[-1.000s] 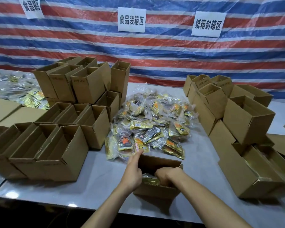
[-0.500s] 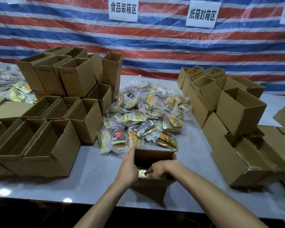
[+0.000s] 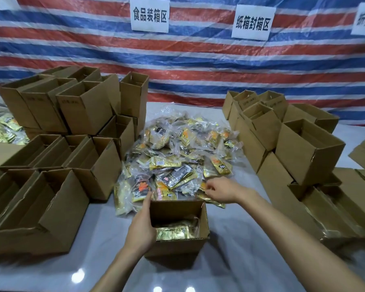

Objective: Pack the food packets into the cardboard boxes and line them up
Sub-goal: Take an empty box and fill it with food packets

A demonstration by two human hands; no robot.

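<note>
- A person packs snacks at a white table [image 3: 230, 256]: the left hand [image 3: 142, 226] grips the left wall of an open cardboard box [image 3: 178, 242], thumb inside and fingers wrapped round the outside, steadying it.
- The right hand [image 3: 220, 189] reaches past the box's far right corner to the near edge of the heap of food packets [image 3: 177, 157], fingers curled and close together on a gold packet [image 3: 212, 200]; whether they have closed fully on it cannot be told.
- The box in hand already holds gold packets [image 3: 176, 230] lying flat on its bottom (well short of full, by the look of it).
- The heap sits mid-table, just behind the box, between the empty boxes [image 3: 57, 175] stacked on the left and the lined-up boxes [image 3: 308, 157] on the right.
- The packets look light, soft and slick in their clear and foil wrap, likely to slide off one another; a pinch at a sealed edge or corner seems the surest hold.
- The box looks stiff but light, so it probably needs that bracing hand.
</note>
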